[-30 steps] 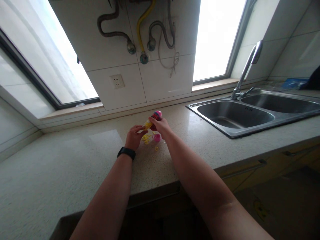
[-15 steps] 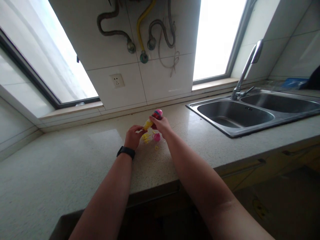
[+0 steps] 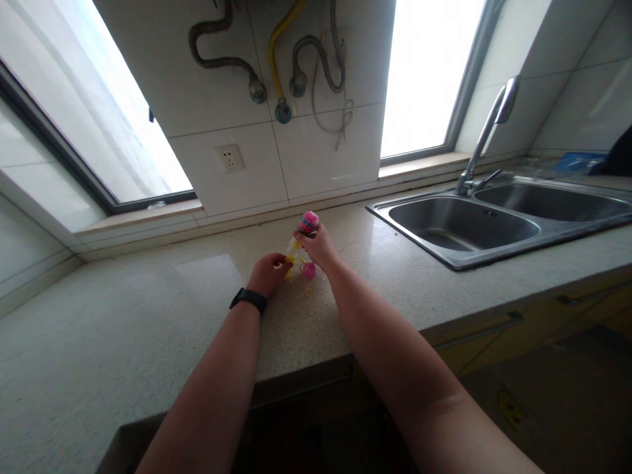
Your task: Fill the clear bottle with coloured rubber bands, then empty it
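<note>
My right hand [image 3: 320,246] is wrapped round a small clear bottle [image 3: 309,222] with a pink end and a coloured label. The bottle is tilted, its clear end pointing down and left. Close to that end, my left hand [image 3: 268,271], with a black band on the wrist, has its fingertips pinched on small yellow pieces [image 3: 290,260]. More yellow pieces [image 3: 289,276] lie on the counter below, and one loose piece [image 3: 309,291] lies nearer to me. A pink cap [image 3: 309,270] rests on the counter between my hands. What the yellow pieces are is too small to tell.
A speckled pale countertop [image 3: 162,316] runs along the tiled wall. To the right is a double steel sink [image 3: 459,224] with a tall faucet [image 3: 486,141]. A power socket [image 3: 230,158] and several hoses [image 3: 276,66] are on the wall ahead.
The bottle has turned in my right hand and its clear end now looks emptier of yellow. My left hand has moved slightly down, with yellow pieces at its fingertips.
</note>
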A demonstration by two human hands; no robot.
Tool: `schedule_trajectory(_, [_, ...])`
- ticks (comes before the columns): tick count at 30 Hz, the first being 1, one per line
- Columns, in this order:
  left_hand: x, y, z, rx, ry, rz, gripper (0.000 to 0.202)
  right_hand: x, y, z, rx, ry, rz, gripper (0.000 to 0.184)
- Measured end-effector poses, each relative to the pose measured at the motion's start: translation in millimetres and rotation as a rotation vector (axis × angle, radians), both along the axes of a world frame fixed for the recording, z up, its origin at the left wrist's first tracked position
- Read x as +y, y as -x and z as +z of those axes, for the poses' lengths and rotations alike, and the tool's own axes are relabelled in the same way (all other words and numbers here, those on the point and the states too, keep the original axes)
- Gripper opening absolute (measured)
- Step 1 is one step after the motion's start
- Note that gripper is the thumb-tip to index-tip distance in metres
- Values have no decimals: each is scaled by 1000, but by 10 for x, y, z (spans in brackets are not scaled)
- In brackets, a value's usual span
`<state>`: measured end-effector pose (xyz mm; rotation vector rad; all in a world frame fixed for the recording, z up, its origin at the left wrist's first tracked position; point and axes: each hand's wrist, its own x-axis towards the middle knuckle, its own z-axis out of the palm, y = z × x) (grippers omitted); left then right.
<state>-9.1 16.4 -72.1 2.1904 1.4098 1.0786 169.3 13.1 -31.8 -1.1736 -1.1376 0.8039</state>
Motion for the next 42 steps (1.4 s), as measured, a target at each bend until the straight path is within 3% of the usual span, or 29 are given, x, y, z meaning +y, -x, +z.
schedule_trajectory(3, [1,7,-14,55,-20,2,23,-20,25,-15,-225,-150,-66,35])
schedule_trajectory(8, [12,28,-38,56,-41,-32,26,-11,40,-60,-368,-205,-55,34])
schedule_trajectory(15, [-13,-1,-3,0,13,-24,39,158,22,-111,-73,-136,-88,37])
schedule_trajectory(20, [-74,-55,83,-85,12,-24,41,165,70,-89,176,-61,-3,33])
schedule_trajectory(28, [-105,-89,141,-417,25,-109,55,132,118,-40,492,18,139,26])
schedule_trajectory(35, [-149,-169,118,-414,4,-239,69,42,232,-8,509,57,350,24])
schedule_trajectory(42, [-202,-165,129,-169,-204,-64,79,-65,286,46,421,-11,462,33])
